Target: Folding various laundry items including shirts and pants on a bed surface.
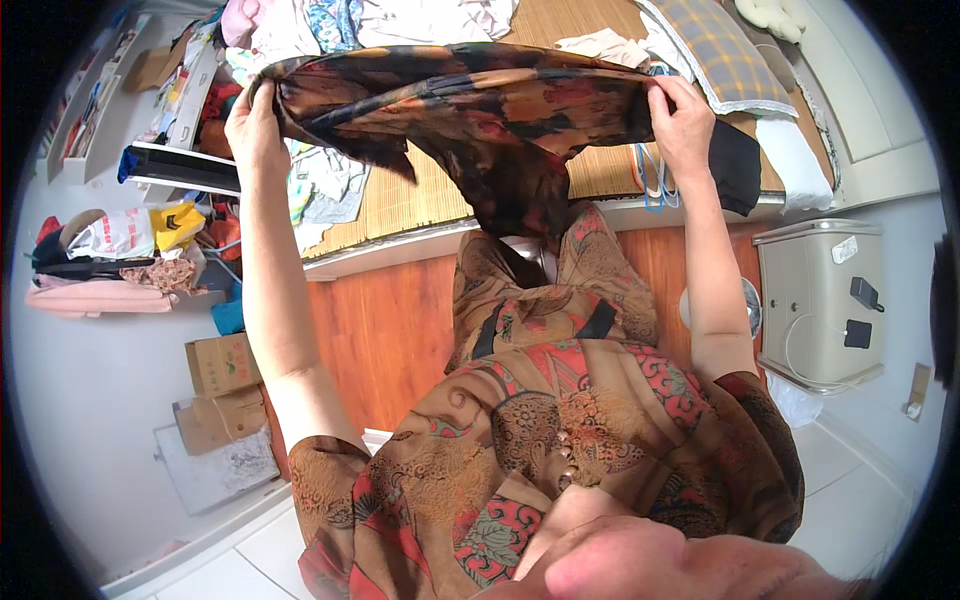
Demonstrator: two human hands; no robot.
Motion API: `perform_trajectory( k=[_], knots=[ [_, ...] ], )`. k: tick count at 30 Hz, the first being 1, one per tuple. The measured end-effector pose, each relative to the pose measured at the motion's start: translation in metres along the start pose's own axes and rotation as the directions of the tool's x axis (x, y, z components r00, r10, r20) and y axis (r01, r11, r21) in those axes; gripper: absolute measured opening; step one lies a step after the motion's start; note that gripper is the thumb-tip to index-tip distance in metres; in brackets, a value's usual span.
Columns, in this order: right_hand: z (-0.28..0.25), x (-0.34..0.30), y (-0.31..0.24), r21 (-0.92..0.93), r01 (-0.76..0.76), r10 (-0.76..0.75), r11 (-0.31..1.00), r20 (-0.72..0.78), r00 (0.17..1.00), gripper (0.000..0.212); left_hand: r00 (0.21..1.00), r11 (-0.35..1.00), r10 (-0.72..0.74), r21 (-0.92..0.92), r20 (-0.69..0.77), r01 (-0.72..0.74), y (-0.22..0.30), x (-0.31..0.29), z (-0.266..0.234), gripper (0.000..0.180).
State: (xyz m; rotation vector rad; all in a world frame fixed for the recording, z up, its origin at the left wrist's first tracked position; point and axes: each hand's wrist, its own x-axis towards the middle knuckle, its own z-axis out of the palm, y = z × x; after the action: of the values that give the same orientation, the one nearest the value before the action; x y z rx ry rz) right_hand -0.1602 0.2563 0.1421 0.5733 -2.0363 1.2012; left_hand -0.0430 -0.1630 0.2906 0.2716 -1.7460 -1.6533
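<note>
A dark patterned garment [480, 120] in brown, black and rust hangs stretched in the air between both hands, above the edge of a bed with a woven straw mat [590, 20]. My left hand [252, 125] grips the garment's left end. My right hand [682, 120] grips its right end. The middle of the cloth droops down toward my body. Both arms are raised and held apart.
Loose clothes [330, 180] lie heaped on the mat's left side, and a checked pillow [715, 50] lies at the right. A beige appliance [818, 300] stands right on the floor. Cardboard boxes [222, 365] and a cluttered shelf [120, 240] sit left. Wood flooring [380, 330] lies below.
</note>
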Motion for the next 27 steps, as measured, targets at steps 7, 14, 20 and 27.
perform_trajectory(
  k=[7,14,20,27],
  knots=[
    [-0.007,0.044,-0.019,0.050,0.029,-0.027,0.998,-0.033,0.999,0.013,0.983,0.986,0.166,-0.041,0.081,-0.164,0.050,0.035,-0.016,0.015],
    [0.005,0.025,-0.011,0.114,-0.086,0.076,0.990,0.087,0.993,0.014,0.999,0.990,0.022,0.140,-0.027,-0.018,0.026,-0.002,-0.034,0.021],
    [0.007,0.015,-0.002,0.145,-0.134,0.116,0.980,0.125,0.985,0.013,0.987,0.954,-0.119,0.289,0.103,0.085,-0.001,-0.011,-0.061,0.021],
    [-0.027,-0.005,-0.007,0.266,-0.442,0.189,0.857,0.635,0.749,0.019,0.920,0.886,-0.390,0.285,0.030,0.366,0.015,-0.106,-0.083,0.020]
  ],
)
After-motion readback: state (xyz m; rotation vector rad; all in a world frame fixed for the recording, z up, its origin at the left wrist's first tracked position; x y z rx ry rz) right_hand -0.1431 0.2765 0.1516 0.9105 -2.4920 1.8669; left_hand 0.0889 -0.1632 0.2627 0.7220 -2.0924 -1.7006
